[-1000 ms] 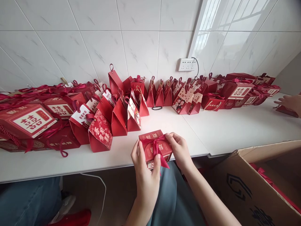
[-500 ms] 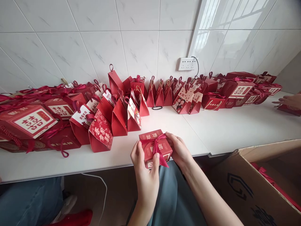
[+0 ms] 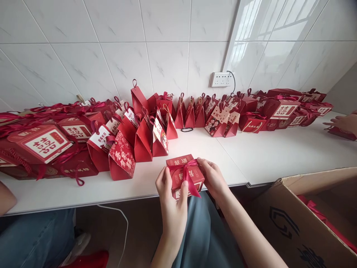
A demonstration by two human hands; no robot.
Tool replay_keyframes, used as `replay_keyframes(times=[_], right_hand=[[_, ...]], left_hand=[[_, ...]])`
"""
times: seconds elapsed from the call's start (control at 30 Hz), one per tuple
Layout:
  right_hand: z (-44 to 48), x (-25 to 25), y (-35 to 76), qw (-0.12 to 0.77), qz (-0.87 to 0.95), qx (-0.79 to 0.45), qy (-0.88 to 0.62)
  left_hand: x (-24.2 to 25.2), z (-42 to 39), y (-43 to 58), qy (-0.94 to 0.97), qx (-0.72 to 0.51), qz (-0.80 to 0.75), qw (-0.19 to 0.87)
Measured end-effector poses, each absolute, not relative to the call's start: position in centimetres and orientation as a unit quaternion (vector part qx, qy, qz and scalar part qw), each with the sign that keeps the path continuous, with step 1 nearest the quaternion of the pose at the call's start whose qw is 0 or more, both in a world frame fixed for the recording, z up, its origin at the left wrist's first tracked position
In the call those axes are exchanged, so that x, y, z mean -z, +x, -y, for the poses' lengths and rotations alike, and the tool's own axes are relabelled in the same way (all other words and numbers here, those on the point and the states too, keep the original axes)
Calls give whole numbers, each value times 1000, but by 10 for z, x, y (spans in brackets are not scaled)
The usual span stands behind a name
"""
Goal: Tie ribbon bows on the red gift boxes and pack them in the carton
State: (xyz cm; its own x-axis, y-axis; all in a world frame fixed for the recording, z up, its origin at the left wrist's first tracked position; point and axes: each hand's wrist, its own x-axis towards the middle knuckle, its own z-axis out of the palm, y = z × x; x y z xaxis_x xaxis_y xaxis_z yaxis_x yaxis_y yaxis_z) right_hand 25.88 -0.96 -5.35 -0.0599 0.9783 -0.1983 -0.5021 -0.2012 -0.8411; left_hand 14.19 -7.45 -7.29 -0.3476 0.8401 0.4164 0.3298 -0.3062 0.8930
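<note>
A small red gift box [image 3: 182,173] tied with a red ribbon bow rests at the front edge of the white counter [image 3: 279,152]. My left hand [image 3: 171,201] grips its near left side, thumb pressed on the ribbon tail. On the box's right side, my right hand [image 3: 212,176] is closed, with fingertips pinching at the ribbon knot. Both wrists come up from below, over my blue trousers.
Several red gift boxes [image 3: 39,143] and pointed red bags [image 3: 143,136] line the back of the counter along the tiled wall. A wall socket [image 3: 221,79] sits above. An open cardboard box [image 3: 306,219] stands lower right. Another person's hand [image 3: 341,123] is at far right, another's arm [image 3: 5,197] at far left.
My hands and the small box have barely shifted. Someone's arm has come into view at the far left edge.
</note>
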Motion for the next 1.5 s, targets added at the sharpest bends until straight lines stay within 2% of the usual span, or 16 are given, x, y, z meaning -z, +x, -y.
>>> replay_keyframes(times=[0.23, 0.43, 0.67, 0.9, 1.13, 1.3, 1.4, 1.5], right_hand=[[9, 55, 263, 544, 353, -624, -436], [8, 51, 261, 538, 410, -568, -469], [8, 51, 258, 532, 388, -589, -468], [9, 50, 259, 541, 313, -655, -425], [10, 52, 254, 569, 270, -660, -410], [7, 55, 256, 553, 275, -673, -408], [9, 52, 264, 607, 326, -564, -455], [26, 40, 267, 675, 489, -292, -470]], left_hand=[[54, 57, 112, 422, -658, -536, 320], [45, 21, 89, 465, -515, -568, 443], [49, 20, 98, 510, -535, -572, 355], [54, 32, 114, 443, -561, -584, 383], [55, 35, 118, 432, -577, -583, 374], [56, 34, 116, 428, -580, -574, 388], [54, 33, 112, 450, -583, -550, 393], [53, 31, 108, 463, -576, -541, 402]])
